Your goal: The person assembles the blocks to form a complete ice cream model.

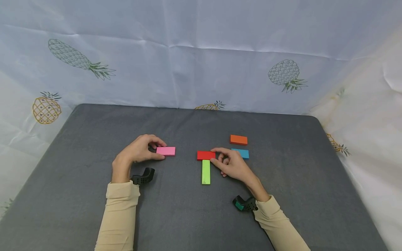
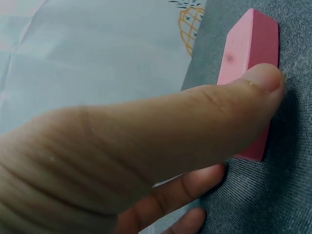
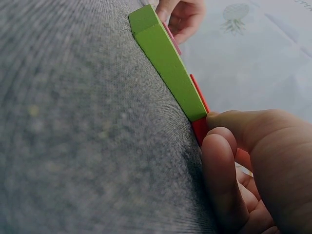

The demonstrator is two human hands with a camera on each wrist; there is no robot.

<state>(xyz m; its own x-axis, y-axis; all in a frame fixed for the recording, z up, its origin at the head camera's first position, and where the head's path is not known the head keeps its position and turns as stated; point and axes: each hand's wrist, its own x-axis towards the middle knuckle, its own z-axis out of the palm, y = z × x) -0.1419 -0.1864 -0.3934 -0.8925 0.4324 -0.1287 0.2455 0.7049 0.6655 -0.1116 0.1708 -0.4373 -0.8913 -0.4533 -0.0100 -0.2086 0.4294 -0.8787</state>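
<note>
1. Out on the left, the left hand (image 1: 141,150) has a narrow pinch on the pink block (image 1: 166,151), well to the left of the red block (image 1: 204,155): thumb along the near edge, a fingertip at the far one. Taking it by its outer end probably leaves the end that faces the red block free.

2. The pink block itself lies sideways, its long edges running much like those of the red block, and looks to be resting flat on the grey cloth (image 1: 179,209), which would take its weight, so the grip need only steer.

3. Now the middle: here's the red block, sideways, with the green block (image 1: 206,173) on its near side, pointing towards the person. The green end looks to be touching the red block's near edge, so the pair makes a T, presumably set together on purpose.

4. And in comes the right hand (image 1: 232,164), thumb and index finger pinching the red block's right end, other fingers curled beneath. Holding it there likely steadies it against the green one.

5. Over on the right, the blue block (image 1: 242,153), partly hidden by the hand, sits right of the red block; the orange block (image 1: 238,140) lies right and beyond. Both are untouched as far as shows, perhaps parked as spares.
</note>
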